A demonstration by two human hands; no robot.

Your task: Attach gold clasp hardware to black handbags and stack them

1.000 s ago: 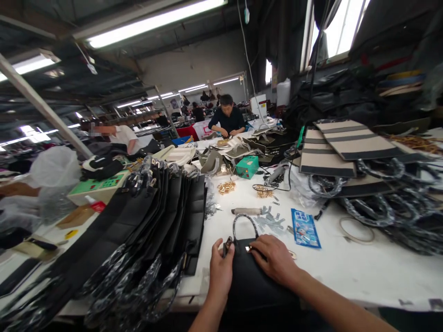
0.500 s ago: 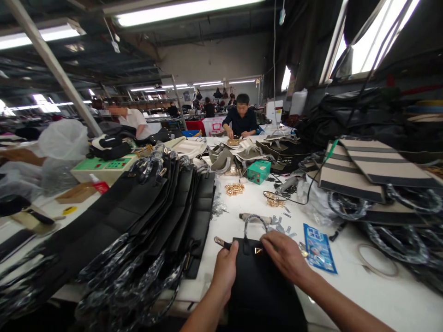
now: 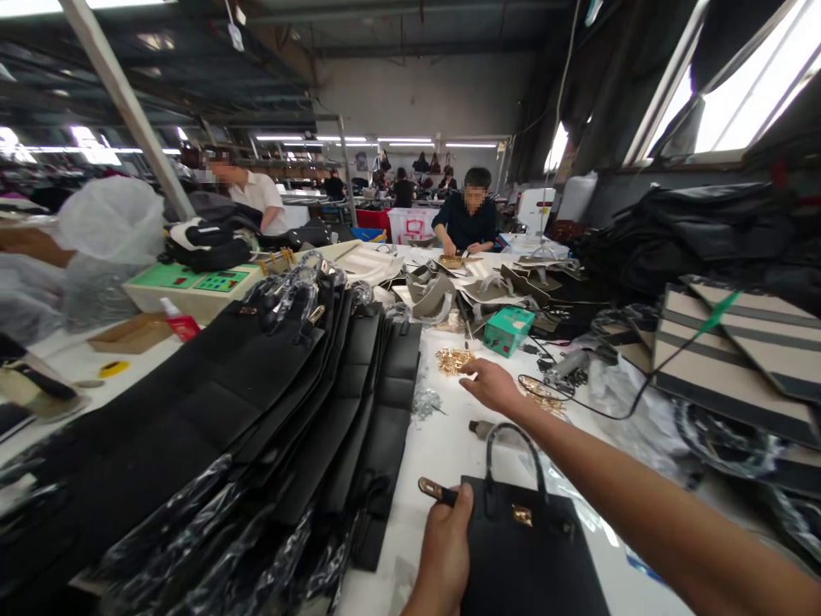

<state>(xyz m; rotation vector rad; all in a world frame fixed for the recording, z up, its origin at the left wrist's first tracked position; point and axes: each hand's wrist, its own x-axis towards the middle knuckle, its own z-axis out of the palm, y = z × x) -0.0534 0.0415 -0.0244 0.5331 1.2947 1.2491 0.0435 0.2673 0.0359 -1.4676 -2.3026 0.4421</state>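
My left hand (image 3: 447, 539) is closed at the upper left edge of a black handbag (image 3: 526, 556), with thumb and fingers pinching a short black strap (image 3: 445, 493) tipped with a gold metal plate. The bag has an arched handle wrapped in clear film and a gold clasp (image 3: 522, 515) on its front. Farther up the white table my right hand (image 3: 493, 387) reaches out, fingers extended and slightly apart, at the near right edge of a pile of small gold metal fittings (image 3: 452, 360). I see nothing held in it.
A large stack of flat black bag pieces (image 3: 308, 411) fills the left. Beyond the fittings stands a green box (image 3: 509, 331) with a cable. Striped beige panels (image 3: 711, 359) lie at right. Across the table a co-worker (image 3: 471, 214) handles pieces.
My right hand has left the bag's clasp area and moved forward to the gold fittings. My left hand still holds the strap at the bag's edge. The view has shifted slightly.
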